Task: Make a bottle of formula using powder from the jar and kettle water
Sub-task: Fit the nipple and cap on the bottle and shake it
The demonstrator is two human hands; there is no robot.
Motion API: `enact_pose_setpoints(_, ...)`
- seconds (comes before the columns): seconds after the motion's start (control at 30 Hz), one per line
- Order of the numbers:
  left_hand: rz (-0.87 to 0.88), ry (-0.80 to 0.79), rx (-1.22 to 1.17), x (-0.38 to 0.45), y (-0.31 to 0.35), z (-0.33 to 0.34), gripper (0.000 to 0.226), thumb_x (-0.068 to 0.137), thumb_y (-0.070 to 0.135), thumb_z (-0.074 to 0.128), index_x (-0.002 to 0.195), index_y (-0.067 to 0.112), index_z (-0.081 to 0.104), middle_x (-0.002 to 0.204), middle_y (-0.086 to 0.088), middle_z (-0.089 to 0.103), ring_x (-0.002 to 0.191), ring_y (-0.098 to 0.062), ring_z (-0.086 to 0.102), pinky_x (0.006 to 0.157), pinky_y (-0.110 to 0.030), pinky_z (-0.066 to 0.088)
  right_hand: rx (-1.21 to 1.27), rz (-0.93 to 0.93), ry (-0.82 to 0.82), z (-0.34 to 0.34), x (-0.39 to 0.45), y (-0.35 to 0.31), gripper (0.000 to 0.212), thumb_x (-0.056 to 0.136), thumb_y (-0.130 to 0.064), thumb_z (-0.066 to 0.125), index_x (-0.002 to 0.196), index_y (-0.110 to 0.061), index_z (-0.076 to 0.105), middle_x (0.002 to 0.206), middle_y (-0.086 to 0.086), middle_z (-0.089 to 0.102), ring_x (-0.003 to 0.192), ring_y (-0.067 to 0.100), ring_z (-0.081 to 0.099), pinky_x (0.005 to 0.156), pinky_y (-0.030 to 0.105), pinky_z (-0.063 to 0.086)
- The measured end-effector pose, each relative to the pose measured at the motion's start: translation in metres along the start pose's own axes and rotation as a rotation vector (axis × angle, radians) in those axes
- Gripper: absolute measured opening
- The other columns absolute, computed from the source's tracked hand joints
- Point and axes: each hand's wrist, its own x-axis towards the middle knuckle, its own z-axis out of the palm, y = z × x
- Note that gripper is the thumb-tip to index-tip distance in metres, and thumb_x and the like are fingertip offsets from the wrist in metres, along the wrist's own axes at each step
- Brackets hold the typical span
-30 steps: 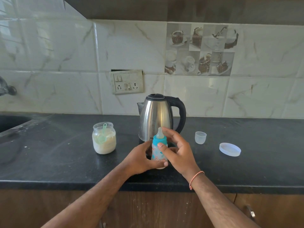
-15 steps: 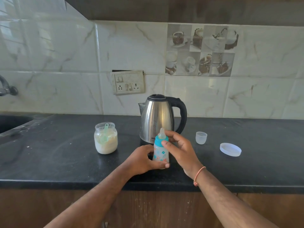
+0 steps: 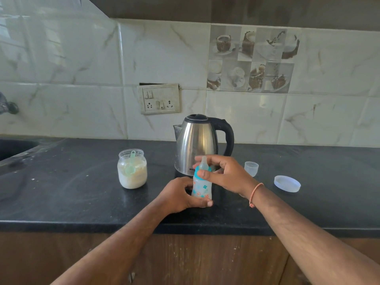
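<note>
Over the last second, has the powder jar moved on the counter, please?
No. The powder jar sits in the same spot left of the kettle; only the camera view shifted slightly.

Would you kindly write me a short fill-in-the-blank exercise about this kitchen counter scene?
1. The left hand grips the small patterned baby bottle near its ____.
2. The right hand pinches the bottle's ____-coloured collar.
3. A pale green ____ stands inside the clear powder jar.
4. The steel kettle stands ____ the bottle.

Missing words: base; blue; scoop; behind
</note>
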Motion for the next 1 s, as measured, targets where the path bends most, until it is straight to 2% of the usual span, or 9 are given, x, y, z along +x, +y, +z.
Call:
enact_pose_setpoints(0.1, -0.01, -0.015, 0.01, -0.002, 0.003, -0.001, 0.055, 0.073, 0.054, 0.093, 0.119, 0.039, 0.066, 0.112, 0.02, 0.071, 0.106, 0.003, 0.065, 0.084, -0.017, 0.048, 0.15, 0.047, -0.153, -0.004, 0.0, 0.002, 0.033, 0.104, -0.025, 0.069, 0.135, -0.034, 0.068, 0.142, -0.015, 0.07, 0.139, 0.005, 0.058, 0.108, 0.034, 0.056)
enact_pose_setpoints(0.23, -0.035, 0.008, 0.022, -0.001, 0.006, -0.001, 0.057, 0.075, 0.054, 0.092, 0.122, 0.033, 0.068, 0.111, 0.018, 0.07, 0.103, 0.0, 0.066, 0.08, -0.016, 0.049, 0.205, 0.039, -0.085, 0.002, -0.005, 0.006, 0.029, 0.1, -0.028, 0.071, 0.129, -0.03, 0.074, 0.133, -0.012, 0.075, 0.133, 0.009, 0.064, 0.101, 0.034, 0.06)
enact_pose_setpoints(0.33, -0.055, 0.056, 0.034, 0.001, 0.007, 0.002, 0.058, 0.072, 0.057, 0.092, 0.119, 0.028, 0.074, 0.108, 0.014, 0.075, 0.099, -0.002, 0.07, 0.082, -0.021, 0.055, 0.175, 0.032, 0.095, 0.016, -0.015, 0.002, 0.024, 0.098, -0.026, 0.076, 0.121, -0.034, 0.076, 0.121, -0.017, 0.078, 0.119, 0.003, 0.07, 0.096, 0.033, 0.063)
enact_pose_setpoints(0.43, -0.054, 0.103, 0.047, -0.001, 0.009, 0.006, 0.039, 0.073, 0.051, 0.094, 0.102, 0.031, 0.077, 0.094, 0.014, 0.077, 0.087, -0.002, 0.072, 0.075, -0.02, 0.054, -0.07, 0.035, 0.435, 0.046, -0.023, -0.001, 0.034, 0.094, -0.046, 0.078, 0.126, -0.034, 0.077, 0.11, -0.015, 0.08, 0.103, 0.008, 0.074, 0.09, 0.035, 0.064)
enact_pose_setpoints(0.57, -0.029, 0.104, 0.065, -0.006, 0.012, 0.006, 0.026, 0.079, 0.041, 0.092, 0.095, 0.032, 0.073, 0.093, 0.013, 0.076, 0.087, -0.004, 0.072, 0.076, -0.021, 0.055, -0.198, 0.034, 0.643, 0.075, -0.029, -0.008, 0.053, 0.094, -0.056, 0.075, 0.138, -0.026, 0.072, 0.114, -0.012, 0.079, 0.097, 0.003, 0.07, 0.084, 0.017, 0.059)
enact_pose_setpoints(0.63, -0.021, 0.102, 0.051, -0.008, 0.012, 0.004, 0.032, 0.077, 0.048, 0.092, 0.098, 0.034, 0.072, 0.096, 0.014, 0.076, 0.088, -0.003, 0.072, 0.079, -0.021, 0.056, -0.153, 0.072, 0.541, 0.065, -0.028, -0.011, 0.05, 0.094, -0.055, 0.076, 0.136, -0.029, 0.072, 0.113, -0.013, 0.077, 0.095, 0.0, 0.068, 0.083, 0.014, 0.056)
enact_pose_setpoints(0.73, -0.034, 0.048, 0.011, -0.006, 0.01, 0.002, 0.047, 0.074, 0.055, 0.091, 0.111, 0.035, 0.069, 0.106, 0.014, 0.075, 0.099, -0.003, 0.071, 0.087, -0.024, 0.057, 0.111, 0.108, 0.233, 0.033, -0.023, -0.008, 0.029, 0.099, -0.037, 0.075, 0.128, -0.035, 0.073, 0.125, -0.017, 0.075, 0.119, 0.005, 0.069, 0.099, 0.03, 0.061)
enact_pose_setpoints(0.83, -0.038, -0.002, 0.0, -0.005, 0.009, -0.001, 0.05, 0.074, 0.058, 0.09, 0.114, 0.037, 0.066, 0.11, 0.015, 0.074, 0.104, -0.003, 0.07, 0.093, -0.027, 0.057, 0.209, 0.127, -0.017, 0.009, -0.017, -0.006, 0.031, 0.105, -0.025, 0.066, 0.135, -0.034, 0.067, 0.139, -0.014, 0.071, 0.135, 0.009, 0.062, 0.105, 0.033, 0.059)
enact_pose_setpoints(1.0, -0.044, -0.013, 0.002, -0.004, 0.008, -0.001, 0.056, 0.076, 0.055, 0.09, 0.122, 0.033, 0.066, 0.112, 0.016, 0.073, 0.105, -0.003, 0.07, 0.096, -0.027, 0.058, 0.163, 0.133, -0.145, 0.006, -0.008, -0.001, 0.041, 0.109, -0.03, 0.058, 0.15, -0.03, 0.057, 0.147, -0.014, 0.066, 0.143, 0.012, 0.056, 0.115, 0.041, 0.052)
